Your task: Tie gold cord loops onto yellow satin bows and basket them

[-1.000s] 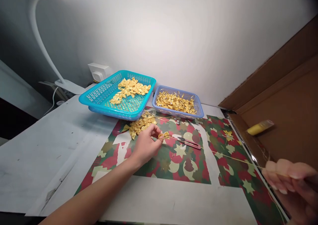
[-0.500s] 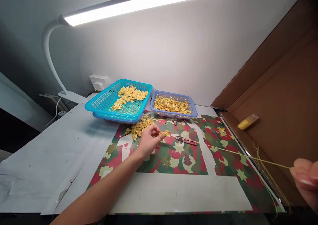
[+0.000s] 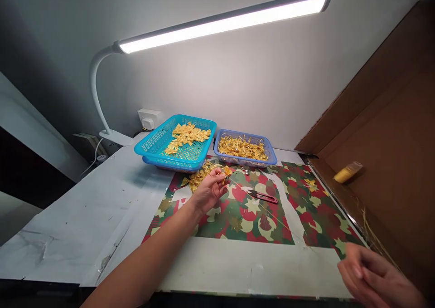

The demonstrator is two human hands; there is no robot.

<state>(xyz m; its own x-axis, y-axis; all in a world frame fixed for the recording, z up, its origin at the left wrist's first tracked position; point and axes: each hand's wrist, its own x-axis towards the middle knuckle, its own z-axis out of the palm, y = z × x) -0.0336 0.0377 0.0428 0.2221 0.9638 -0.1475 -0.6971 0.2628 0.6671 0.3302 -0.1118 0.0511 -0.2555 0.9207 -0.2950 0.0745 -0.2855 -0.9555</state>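
Bow [image 3: 227, 172]: gold, raised at the fingertips of the left hand [image 3: 211, 190], over the patterned sheet [image 3: 220, 226], just right of a loose pile of bows [image 3: 197, 179].
Left grip: thumb and forefinger closed on the bow, remaining fingers curled in loosely.
Right hand [image 3: 377, 276]: low over the table's near right corner, fingers bent close together; cannot tell whether anything is pinched between them.
Thread [image 3: 278, 219]: thin line slanting from the bow toward the right hand; its far end is too faint to follow.
Gap between hands: broad, with pink-handled snips [image 3: 263, 196] lying flat on the sheet within it.
Turquoise basket [image 3: 154, 139]: stacked on another basket, its front rim close behind the left hand and beside the pile.
Blue basket [image 3: 272, 153]: heaped with gold bows, near the back wall; small silver beads [image 3: 246, 171] lie just in front.
Right boundary: upright cardboard [image 3: 384, 117], with a yellow tube [image 3: 348, 172] against it; room beside the right hand is narrow there.
White tabletop [image 3: 81, 217]: stretches wide left of the forearm, which crosses the front edge.
Lamp [image 3: 224, 24]: well above both hands.
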